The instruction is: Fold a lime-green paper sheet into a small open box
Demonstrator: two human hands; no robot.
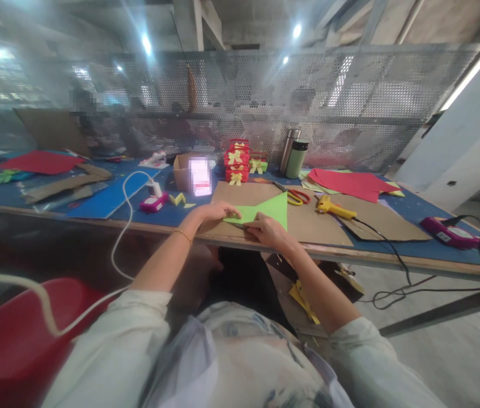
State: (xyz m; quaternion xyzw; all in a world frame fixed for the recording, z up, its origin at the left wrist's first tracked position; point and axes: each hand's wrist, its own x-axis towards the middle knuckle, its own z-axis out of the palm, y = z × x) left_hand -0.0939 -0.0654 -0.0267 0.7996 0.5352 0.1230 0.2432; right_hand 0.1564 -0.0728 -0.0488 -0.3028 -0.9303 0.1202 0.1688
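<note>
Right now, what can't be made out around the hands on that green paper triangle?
Head view: whether the right hand pinches or presses the light green paper triangle; its knuckles hide the fingertips.
Head view: the glowing phone screen, blurred out.
Head view: what lies behind the perforated metal screen, hazy glare.

The green sheet [267, 211] is thin, smooth, matt paper; the brown cardboard [308, 221] under it looks rough and dull. The bench [410, 209] has a matt blue covering and an edge that looks like bare wood. The scissors [297, 196] have glossy red and yellow plastic handles, the glue gun [334, 207] is yellow plastic, the flask [289, 148] is brushed metal, the screen [265, 96] is perforated sheet metal, and the bracelet [183, 235] is shiny and gold-coloured
</note>
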